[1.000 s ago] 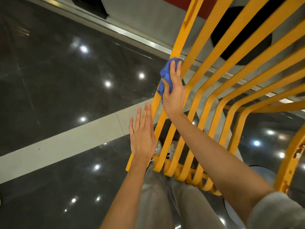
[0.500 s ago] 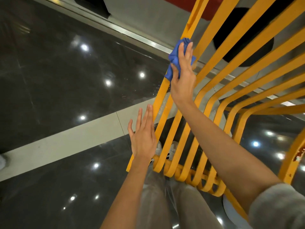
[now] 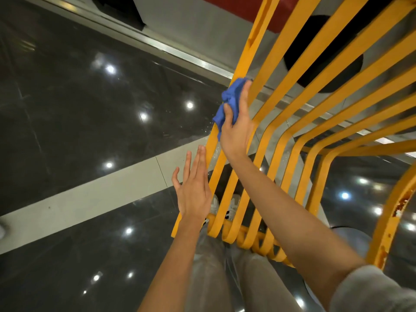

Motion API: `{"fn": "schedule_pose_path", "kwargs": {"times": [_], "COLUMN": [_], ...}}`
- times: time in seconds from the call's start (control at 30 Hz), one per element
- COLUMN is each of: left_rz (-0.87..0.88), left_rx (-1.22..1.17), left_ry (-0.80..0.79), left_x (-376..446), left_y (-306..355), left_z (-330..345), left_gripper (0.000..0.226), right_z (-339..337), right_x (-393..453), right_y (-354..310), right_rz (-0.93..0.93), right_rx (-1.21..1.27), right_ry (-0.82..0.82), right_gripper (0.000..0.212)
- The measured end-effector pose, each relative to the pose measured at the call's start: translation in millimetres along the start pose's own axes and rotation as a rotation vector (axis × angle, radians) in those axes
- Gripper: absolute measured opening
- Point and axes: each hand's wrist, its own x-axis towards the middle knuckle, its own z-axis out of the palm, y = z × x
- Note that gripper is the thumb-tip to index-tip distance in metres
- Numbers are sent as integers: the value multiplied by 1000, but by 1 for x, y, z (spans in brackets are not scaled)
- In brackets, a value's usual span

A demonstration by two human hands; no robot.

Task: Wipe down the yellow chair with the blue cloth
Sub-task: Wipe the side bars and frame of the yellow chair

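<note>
Head view, looking down: the yellow slatted metal chair (image 3: 290,136) fills the right half, its curved bars sweeping from the upper right down to a rolled edge near the person's legs. The right hand (image 3: 236,129) is up on the outermost left slat, pressing the crumpled blue cloth (image 3: 229,102) against it; the thumb curls over the cloth's lower folds and the fingers reach up along the bar, so the cloth is pinned between palm and slat. The cloth bunches out to the left of the hand, about midway up that slat. The left hand (image 3: 193,188) is lower and just left of the same slat, flat, fingers straight and together, thumb spread, gripping nothing; whether its fingertips touch the bar I cannot tell. Grey trousers (image 3: 213,266) show beneath the chair's edge. The glossy dark stone floor (image 3: 78,97) reflects ceiling lights, crossed by a pale grey floor band (image 3: 90,194).
</note>
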Motion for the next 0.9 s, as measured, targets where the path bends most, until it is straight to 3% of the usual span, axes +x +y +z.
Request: {"fn": "schedule_pose_path", "kwargs": {"times": [0.13, 0.37, 0.6, 0.77, 0.9], "left_rz": [-16, -27, -32, -19, -20], "left_rx": [4, 14, 34, 30, 20], "left_ry": [-22, -8, -18, -2, 9], "left_x": [0, -1, 0, 0, -1], "left_y": [-1, 1, 2, 2, 2], "left_z": [-1, -1, 0, -2, 0], "left_gripper": [55, 58, 56, 54, 53], "right_z": [1, 2, 0, 2, 0], "right_x": [-44, 37, 5, 57, 27], "right_y": [9, -9, -2, -31, -14], "right_rz": [182, 142, 173, 163, 175], "right_rx": [36, 110, 127, 207, 169], "right_ry": [-68, 79, -5, 168, 99], "right_gripper": [56, 51, 51, 48, 46]}}
